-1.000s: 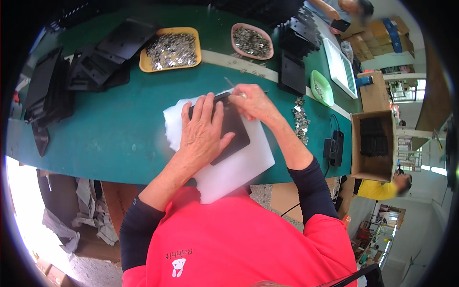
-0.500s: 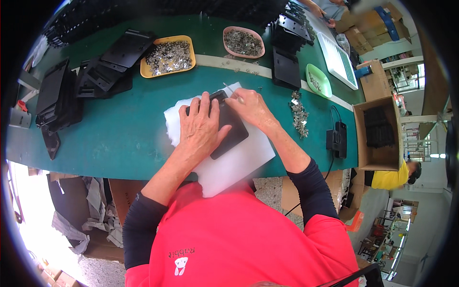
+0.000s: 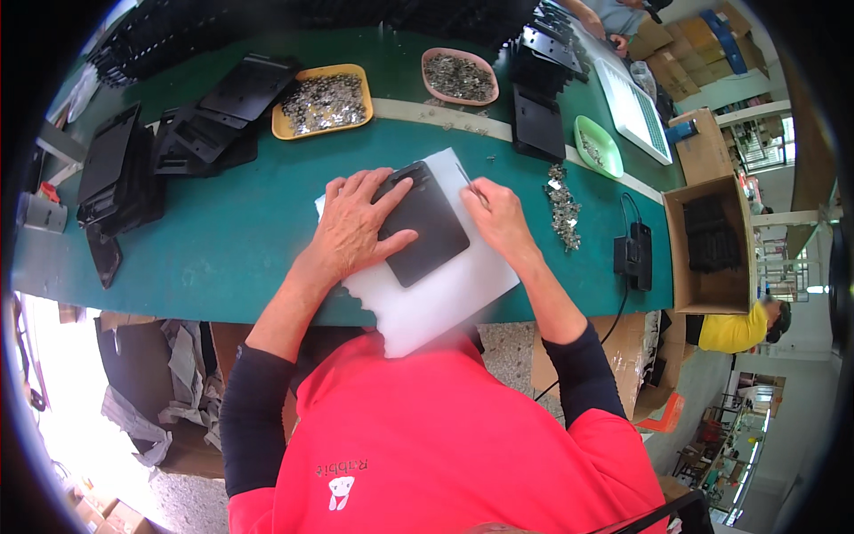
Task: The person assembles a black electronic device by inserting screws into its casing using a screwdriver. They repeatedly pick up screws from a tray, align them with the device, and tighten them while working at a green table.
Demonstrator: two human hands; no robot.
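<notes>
A flat black plastic panel lies tilted on a white foam sheet at the front of the green table. My left hand rests on the panel's left side, fingers stretched over its upper left edge and thumb out across its face. Right of the panel, above the foam's edge, my right hand is closed on slim metal tweezers, whose tip points up and left. Under the left fingers, part of the panel's far edge is hidden.
Small metal parts fill a yellow tray, a pink tray and a green tray. More metal parts lie loose at right. Black panels are stacked at left. A black power adapter sits near a cardboard box.
My right hand has moved right, off the panel, with the tweezers. My left hand has shifted slightly left, uncovering more of the panel's face.
</notes>
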